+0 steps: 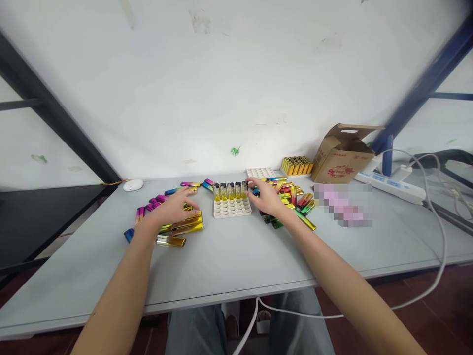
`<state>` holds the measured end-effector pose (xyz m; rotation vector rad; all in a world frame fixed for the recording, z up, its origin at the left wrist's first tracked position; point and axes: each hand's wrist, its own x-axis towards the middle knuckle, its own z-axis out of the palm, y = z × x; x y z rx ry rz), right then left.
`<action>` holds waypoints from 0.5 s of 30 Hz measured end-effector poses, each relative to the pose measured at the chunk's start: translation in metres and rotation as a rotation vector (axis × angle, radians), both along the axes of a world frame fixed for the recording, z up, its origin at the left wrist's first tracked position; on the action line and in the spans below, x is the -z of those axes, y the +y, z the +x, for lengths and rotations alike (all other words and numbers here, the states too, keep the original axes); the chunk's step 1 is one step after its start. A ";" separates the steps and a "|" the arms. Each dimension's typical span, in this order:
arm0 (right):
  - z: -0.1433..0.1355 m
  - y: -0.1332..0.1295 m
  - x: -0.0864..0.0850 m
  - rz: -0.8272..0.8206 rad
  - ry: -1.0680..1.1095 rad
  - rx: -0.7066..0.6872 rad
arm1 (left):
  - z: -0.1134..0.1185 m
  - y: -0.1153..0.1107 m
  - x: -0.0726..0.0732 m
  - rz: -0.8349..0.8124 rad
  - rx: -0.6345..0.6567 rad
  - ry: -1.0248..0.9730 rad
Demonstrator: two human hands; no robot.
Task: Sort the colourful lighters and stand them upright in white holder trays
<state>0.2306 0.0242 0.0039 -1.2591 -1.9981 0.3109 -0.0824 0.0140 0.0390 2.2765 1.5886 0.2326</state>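
Note:
Several clear lighters (pixel 231 191) with yellow at the bottom and dark tops stand upright in a row along the far edge of a white holed tray (pixel 232 214). My right hand (pixel 266 198) is at the row's right end, thumb and forefinger closed around the last lighter (pixel 244 190). To the left, my left hand (pixel 175 206) hovers with fingers apart over a pile of shiny flat tubes (pixel 188 226) in gold, purple and blue, which look like lighter sleeves. The hand covers part of this pile. More shiny tubes (pixel 305 220), red, green and gold, lie beside and under my right hand.
At the back stand another white holed tray (pixel 260 172) and a tray of orange cylinders (pixel 296 166). An open cardboard box (pixel 342 160), a power strip (pixel 391 186) and a white cable (pixel 443 231) are on the right. A white case (pixel 133 185) lies back left.

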 end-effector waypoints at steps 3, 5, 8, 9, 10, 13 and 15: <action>0.004 -0.003 -0.001 -0.051 -0.146 -0.008 | 0.001 -0.001 -0.001 -0.011 0.014 -0.025; 0.006 -0.004 -0.002 -0.097 -0.221 -0.049 | 0.002 -0.002 -0.002 -0.014 0.033 -0.032; 0.006 -0.005 -0.003 -0.136 -0.316 -0.110 | 0.004 -0.004 -0.005 -0.045 0.040 0.003; 0.006 -0.005 -0.003 -0.144 -0.338 -0.125 | 0.005 -0.004 -0.007 -0.060 0.035 0.016; 0.005 -0.005 -0.003 -0.149 -0.351 -0.134 | 0.006 -0.005 -0.008 -0.074 0.029 0.025; 0.004 -0.006 -0.002 -0.151 -0.358 -0.136 | 0.007 -0.005 -0.009 -0.089 0.027 0.029; 0.004 -0.005 -0.002 -0.150 -0.357 -0.134 | 0.007 -0.004 -0.008 -0.073 0.039 0.005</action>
